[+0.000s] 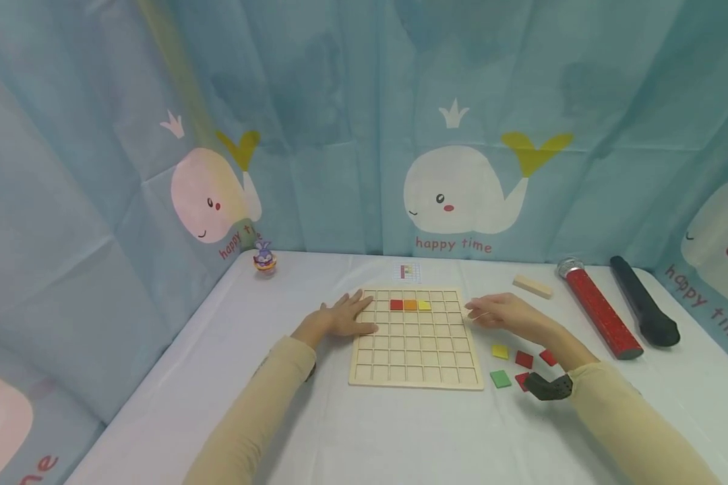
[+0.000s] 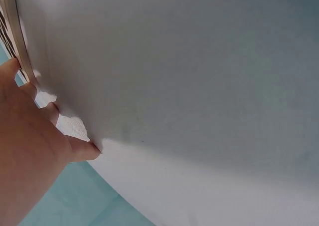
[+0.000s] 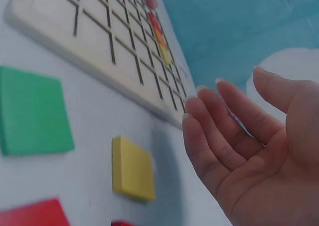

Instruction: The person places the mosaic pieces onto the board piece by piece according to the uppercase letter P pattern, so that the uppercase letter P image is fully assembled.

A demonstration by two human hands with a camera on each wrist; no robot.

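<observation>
While the left hand rests on the left edge of the wooden grid board with its fingers spread wide, the right hand is just beside the right edge of the board, its fingers loosely bent and holding nothing that I can see. On the board, near its far edge, a red tile, an orange tile and a yellow tile lie side by side, each in its own cell. To the right of the board lie a loose yellow piece, a green piece and several red pieces. In my judgement, the left hand should press only lightly, so that the board does not slide. For handling a loose piece, it seems better to pinch two opposite edges, keep it level, and lower it squarely, without disturbing its neighbours
</observation>
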